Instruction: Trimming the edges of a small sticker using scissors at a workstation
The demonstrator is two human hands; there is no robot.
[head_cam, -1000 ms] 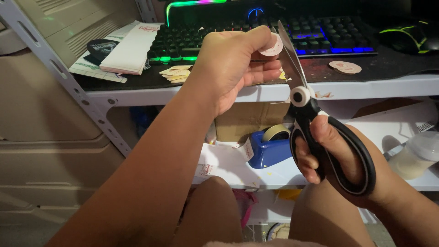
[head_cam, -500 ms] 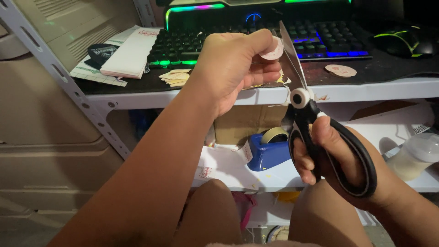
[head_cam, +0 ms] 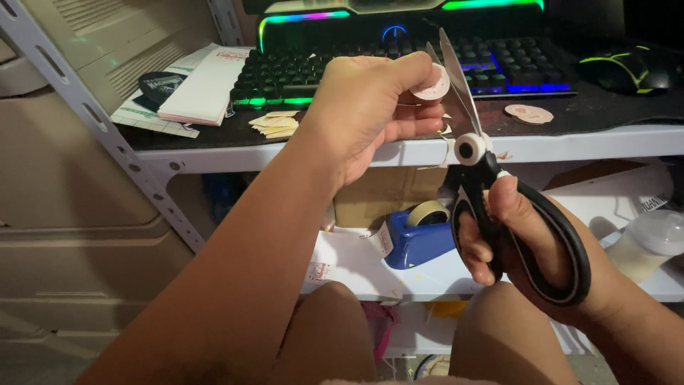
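**Small paper disc held at the scissor blades**

The left hand [head_cam: 370,107] pinched a small round paper sticker [head_cam: 432,84] between thumb and fingertips, closed on it at its left part, so that the right edge stood free. The disc was pale pink with a faint print and was raised in front of the edge of the upper shelf [head_cam: 570,142], right against the blades of the scissors [head_cam: 491,185]. The right hand [head_cam: 527,242] was closed through the black loop handles, thumb in one and fingers in the other; the blades pointed upward and stood slightly parted at the disc's edge.

Judged by its look, the disc was very light, thin and limp: it would bend or crease under a hard pinch and could slip or twist as the blades closed. A hold close to the cutting line, with the fingertips kept off the blades, seemed the safest place to take it. The scissors looked heavy and stiff by comparison, with large handles giving a firm grasp.

On the shelf lay a backlit keyboard [head_cam: 399,68], a dark mouse [head_cam: 627,68], another pink disc [head_cam: 529,113], a small pile of paper offcuts [head_cam: 274,122] and a booklet [head_cam: 203,89]. Below, a blue tape dispenser [head_cam: 420,235] stood beside a cardboard box [head_cam: 385,196], and a lidded plastic container [head_cam: 652,242] sat to the right.
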